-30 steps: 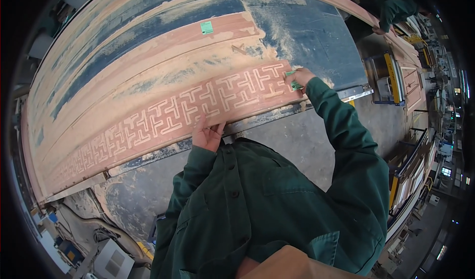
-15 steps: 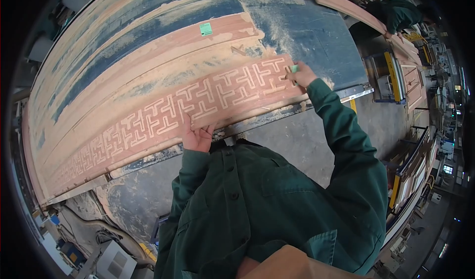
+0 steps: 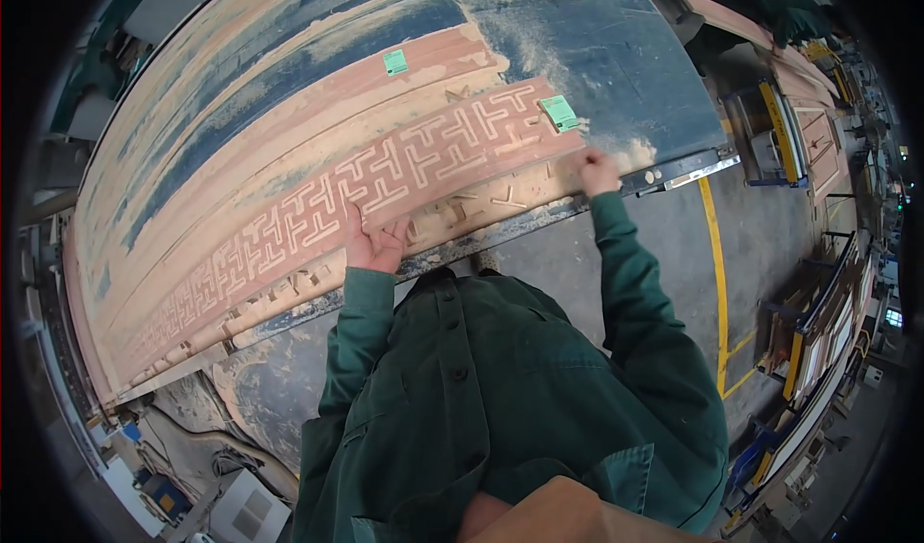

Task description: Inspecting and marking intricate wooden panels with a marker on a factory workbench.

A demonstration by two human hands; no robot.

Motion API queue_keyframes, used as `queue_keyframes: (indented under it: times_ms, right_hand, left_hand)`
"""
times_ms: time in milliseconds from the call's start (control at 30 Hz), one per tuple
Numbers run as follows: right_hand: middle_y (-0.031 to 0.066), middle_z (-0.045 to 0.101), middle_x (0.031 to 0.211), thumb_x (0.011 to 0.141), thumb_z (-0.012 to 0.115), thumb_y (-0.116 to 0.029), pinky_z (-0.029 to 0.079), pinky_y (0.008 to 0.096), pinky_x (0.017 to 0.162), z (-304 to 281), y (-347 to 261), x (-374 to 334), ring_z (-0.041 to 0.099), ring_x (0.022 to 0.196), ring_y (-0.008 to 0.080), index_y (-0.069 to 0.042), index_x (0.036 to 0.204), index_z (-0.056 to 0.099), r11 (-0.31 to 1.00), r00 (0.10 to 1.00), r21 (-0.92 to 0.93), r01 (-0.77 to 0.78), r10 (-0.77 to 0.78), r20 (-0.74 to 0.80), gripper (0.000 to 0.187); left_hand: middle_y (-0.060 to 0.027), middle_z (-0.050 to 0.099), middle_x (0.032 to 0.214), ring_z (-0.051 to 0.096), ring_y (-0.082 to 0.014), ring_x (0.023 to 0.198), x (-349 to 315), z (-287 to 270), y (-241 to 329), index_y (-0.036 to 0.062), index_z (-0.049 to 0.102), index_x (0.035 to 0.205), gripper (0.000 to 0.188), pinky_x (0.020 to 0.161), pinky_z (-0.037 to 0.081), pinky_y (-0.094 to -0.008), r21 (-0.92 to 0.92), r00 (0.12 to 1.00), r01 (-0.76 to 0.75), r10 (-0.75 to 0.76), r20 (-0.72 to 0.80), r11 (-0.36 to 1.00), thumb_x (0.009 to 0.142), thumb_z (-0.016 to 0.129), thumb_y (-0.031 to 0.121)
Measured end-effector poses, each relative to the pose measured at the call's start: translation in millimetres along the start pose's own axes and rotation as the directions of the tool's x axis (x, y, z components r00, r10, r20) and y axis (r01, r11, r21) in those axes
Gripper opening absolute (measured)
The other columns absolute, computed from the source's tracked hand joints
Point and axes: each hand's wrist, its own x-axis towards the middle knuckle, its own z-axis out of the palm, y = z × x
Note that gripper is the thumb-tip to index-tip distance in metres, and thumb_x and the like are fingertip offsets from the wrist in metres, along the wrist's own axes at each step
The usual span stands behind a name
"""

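A long reddish-brown wooden panel (image 3: 380, 169), its face cut with an angular lattice pattern, lies lengthwise near the table's front edge. My left hand (image 3: 377, 243) grips its near edge around the middle, thumb on top and the other fingers reaching beneath. At the panel's near right corner is my right hand (image 3: 600, 173), its fingers curled closed against the edge; the fingertips are partly hidden. A green label (image 3: 558, 115) sits on the panel's right end. Loose wooden offcuts (image 3: 460, 212) show between the panel and the table edge.
The blue-topped table (image 3: 626, 81) is streaked with sawdust. Behind the panel lies a plainer board (image 3: 438, 54) with another green label (image 3: 396, 62). Racks with yellow and blue frames (image 3: 778, 134) stand right. A yellow line (image 3: 716, 273) crosses the floor. Another person's dark sleeve shows at upper right.
The panel has shifted away from the front edge, uncovering offcuts. My right hand has moved from the label to the near right corner; my left hand still holds the near edge.
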Motion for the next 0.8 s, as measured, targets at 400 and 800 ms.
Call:
queue_keyframes:
  times_ms: [400, 800]
  right_hand:
    - [0.0156, 0.059, 0.074, 0.065, 0.055, -0.019, 0.045, 0.0382, 0.066, 17, -48, -14, 0.057, 0.073, 0.0319, -0.01, 0.073, 0.06, 0.931, 0.995, -0.35, -0.102, 0.096, -0.034, 0.013]
    - [0.0058, 0.055, 0.06, 0.077, 0.053, -0.014, 0.042, 0.0268, 0.051, -48, -141, 55, 0.054, 0.054, 0.0129, -0.005, 0.081, 0.059, 0.975, 0.976, -0.05, 0.215, -0.213, 0.035, 0.012]
  left_hand:
    - [-0.0065, 0.048, 0.115, 0.044, -0.0241, 0.106, 0, -9, 4, 0.0116, 0.043, 0.114, 0.049, 0.088, 0.037, -0.041, -0.051, 0.999, 0.049, -0.05, -0.01, 0.997, 0.075, 0.055, 0.04]
    - [-0.0065, 0.046, 0.117, 0.043, -0.0246, 0.108, 2, -22, -1, 0.0112, 0.04, 0.116, 0.048, 0.092, 0.034, -0.0402, -0.133, 0.992, 0.127, -0.127, 0.01, 0.983, 0.077, 0.053, 0.037]
